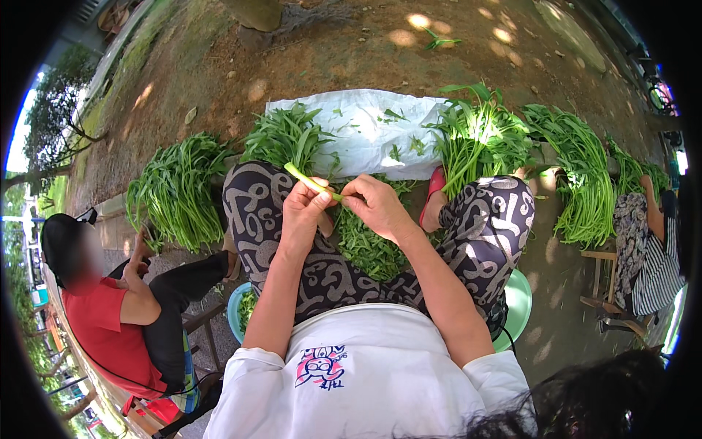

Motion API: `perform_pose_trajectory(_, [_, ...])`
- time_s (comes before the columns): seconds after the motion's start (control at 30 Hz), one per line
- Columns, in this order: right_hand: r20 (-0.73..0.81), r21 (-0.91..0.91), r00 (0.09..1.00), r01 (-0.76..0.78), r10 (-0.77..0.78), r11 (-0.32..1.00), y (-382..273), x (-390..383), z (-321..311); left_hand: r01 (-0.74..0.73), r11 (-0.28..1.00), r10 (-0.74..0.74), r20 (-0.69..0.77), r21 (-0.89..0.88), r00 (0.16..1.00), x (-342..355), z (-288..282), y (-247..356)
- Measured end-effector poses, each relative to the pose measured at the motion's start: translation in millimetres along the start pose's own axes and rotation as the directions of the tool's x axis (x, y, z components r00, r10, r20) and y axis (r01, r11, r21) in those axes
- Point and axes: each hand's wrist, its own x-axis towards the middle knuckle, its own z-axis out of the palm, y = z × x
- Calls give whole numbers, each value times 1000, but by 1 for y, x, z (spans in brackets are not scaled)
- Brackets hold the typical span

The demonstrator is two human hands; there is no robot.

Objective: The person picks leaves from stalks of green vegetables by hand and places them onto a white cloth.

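Note:
A thick, pale-green vegetable stem [307, 178] slants across in front of my knees. My left hand [301, 208] is closed around its middle, and one end sticks out past the fingers to the upper left. At the other end, my right hand [380, 208] pinches the stem's tip between thumb and fingers. Below both hands, between my legs, lies a heap of short, broken green pieces and leaves [374, 252]. Just beyond my left knee, a bunch of long-leaved greens [285, 139] rests at the edge of a white plastic sheet [358, 117].
More bunches of greens lie at the right [479, 135], far right [578, 168] and left [183, 190]. A blue basin [235, 311] and a green basin [518, 304] flank me. One person in red [110, 322] sits at left, another in stripes [654, 271] at right.

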Motion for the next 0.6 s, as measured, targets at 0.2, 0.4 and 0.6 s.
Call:
perform_pose_trajectory(0.2, [39,-19,999,-18,19,1000,1,-1,2,23,1000,-23,-16,16,1000,-2,-1,2])
perform_pose_trajectory(0.4, [33,109,998,-57,54,992,3,-3,-1,-20,1000,20,-134,-1,991,0,10,9])
perform_pose_trajectory(0.6, [85,49,995,-50,46,998,10,-5,-2,12,999,-15,-60,-51,998,-1,-3,8])
